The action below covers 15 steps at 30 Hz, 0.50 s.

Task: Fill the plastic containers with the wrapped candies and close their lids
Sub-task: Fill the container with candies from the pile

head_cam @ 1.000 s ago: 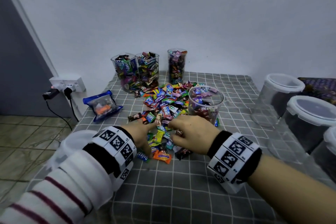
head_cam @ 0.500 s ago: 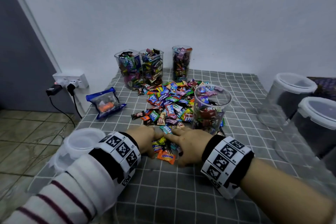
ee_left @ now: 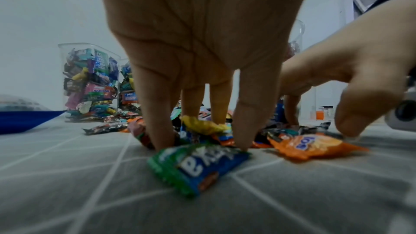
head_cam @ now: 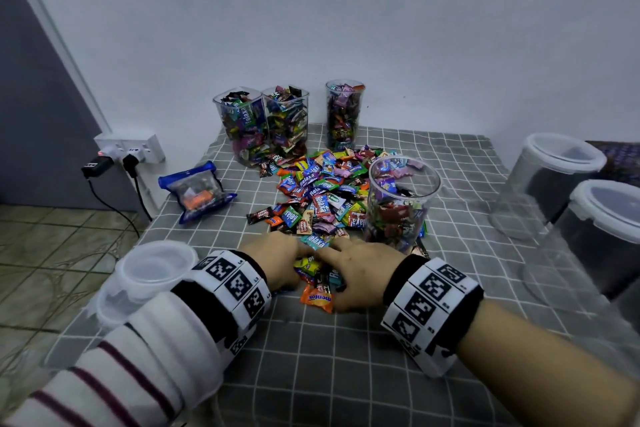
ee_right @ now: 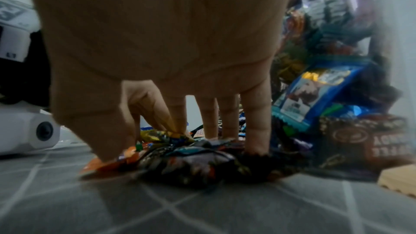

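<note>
From the head camera, left hand (head_cam: pixel 277 258) and right hand (head_cam: pixel 360 270) cup the candies (head_cam: pixel 320 276) just in front of the open container (head_cam: pixel 401 199). Left wrist: fingers (ee_left: pixel 157 113) straight, raking. Right wrist: fingers (ee_right: pixel 256 118) likewise. Light, slippery wrappers; better scooped from beneath.

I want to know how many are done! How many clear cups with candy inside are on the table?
4: three full clear plastic containers along the wall, one partly filled round clear container beside the candy pile. None look hidden.

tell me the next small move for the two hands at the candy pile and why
Probably close both hands together and lift the gathered candies. The left hand and right hand already flank a small heap, fingertips on the cloth, beside the part-filled open container.
</note>
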### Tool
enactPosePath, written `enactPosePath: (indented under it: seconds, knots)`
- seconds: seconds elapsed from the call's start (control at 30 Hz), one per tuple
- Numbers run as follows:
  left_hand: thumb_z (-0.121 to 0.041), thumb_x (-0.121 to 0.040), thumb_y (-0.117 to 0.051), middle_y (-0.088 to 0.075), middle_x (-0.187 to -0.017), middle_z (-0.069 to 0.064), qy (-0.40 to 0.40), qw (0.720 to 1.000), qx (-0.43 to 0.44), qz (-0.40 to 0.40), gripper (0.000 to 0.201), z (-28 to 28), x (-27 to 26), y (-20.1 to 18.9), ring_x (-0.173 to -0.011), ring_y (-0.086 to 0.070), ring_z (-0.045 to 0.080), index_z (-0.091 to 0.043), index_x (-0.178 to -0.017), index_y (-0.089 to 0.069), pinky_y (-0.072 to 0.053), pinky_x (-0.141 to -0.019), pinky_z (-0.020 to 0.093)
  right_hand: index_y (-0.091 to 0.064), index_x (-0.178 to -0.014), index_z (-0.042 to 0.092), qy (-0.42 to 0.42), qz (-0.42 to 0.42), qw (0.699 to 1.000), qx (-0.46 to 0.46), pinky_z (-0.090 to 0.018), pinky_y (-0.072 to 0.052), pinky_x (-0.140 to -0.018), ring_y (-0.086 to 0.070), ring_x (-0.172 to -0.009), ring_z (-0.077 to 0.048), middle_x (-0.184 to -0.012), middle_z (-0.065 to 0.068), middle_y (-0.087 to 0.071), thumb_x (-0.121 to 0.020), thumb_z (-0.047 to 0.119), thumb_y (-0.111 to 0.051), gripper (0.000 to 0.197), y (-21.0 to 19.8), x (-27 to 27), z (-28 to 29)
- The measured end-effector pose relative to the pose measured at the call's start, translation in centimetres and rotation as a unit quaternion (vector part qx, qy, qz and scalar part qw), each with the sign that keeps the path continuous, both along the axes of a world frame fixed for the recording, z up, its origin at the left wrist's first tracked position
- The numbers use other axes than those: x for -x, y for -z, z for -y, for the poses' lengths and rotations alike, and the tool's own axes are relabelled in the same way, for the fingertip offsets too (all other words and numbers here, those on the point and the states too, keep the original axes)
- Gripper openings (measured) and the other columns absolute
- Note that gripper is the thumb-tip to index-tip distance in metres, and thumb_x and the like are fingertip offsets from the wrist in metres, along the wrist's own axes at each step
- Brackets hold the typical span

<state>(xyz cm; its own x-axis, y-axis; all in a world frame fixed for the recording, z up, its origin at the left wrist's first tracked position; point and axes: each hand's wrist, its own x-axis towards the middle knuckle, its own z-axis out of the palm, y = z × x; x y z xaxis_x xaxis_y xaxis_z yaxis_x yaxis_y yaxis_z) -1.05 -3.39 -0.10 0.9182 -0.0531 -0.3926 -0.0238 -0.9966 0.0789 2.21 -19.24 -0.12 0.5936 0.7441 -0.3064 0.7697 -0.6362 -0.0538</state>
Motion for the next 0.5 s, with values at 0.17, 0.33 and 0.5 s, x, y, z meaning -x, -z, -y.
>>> enactPosePath:
  seconds: [0.17,0.33,0.5]
  knots:
    - [-0.039,-0.076,-0.07,-0.035,-0.149,0.0,0.011,0.999,0.022,-0.028,0.091,-0.2,0.4,0.4,-0.132,-0.038,0.019,-0.032,-0.149,-0.017,-0.037,-0.105,0.03,-0.028,-0.144,0.025,-0.003,0.009,1.0,0.008,-0.037,-0.039,-0.095,-0.041,-0.123,-0.026,-0.132,-0.007,-0.044,-0.082,0.064,-0.049,0.076,0.1,0.3,-0.2]
    - [-0.029,-0.079,-0.071,-0.025,-0.153,-0.005,0.031,0.997,-0.02,-0.063,0.089,-0.3,0.6,0.4,-0.135,-0.032,0.02,-0.032,-0.149,-0.016,-0.036,-0.107,0.036,-0.031,-0.142,0.026,-0.021,0.023,0.999,0.026,-0.038,-0.041,-0.093,-0.044,-0.119,-0.027,-0.127,-0.008,-0.047,-0.078,0.062,-0.06,0.079,0.2,0.3,-0.7]
    - [-0.017,-0.087,-0.057,-0.046,-0.139,-0.006,0.052,0.998,-0.023,0.005,0.062,-0.1,0.6,0.2,-0.12,-0.049,0.02,-0.035,-0.142,-0.034,-0.041,-0.085,0.026,-0.043,-0.133,0.023,-0.026,0.028,0.999,0.016,-0.036,-0.043,-0.085,-0.049,-0.112,-0.028,-0.12,-0.009,-0.05,-0.084,0.044,-0.063,0.057,0.3,0.0,-1.0]
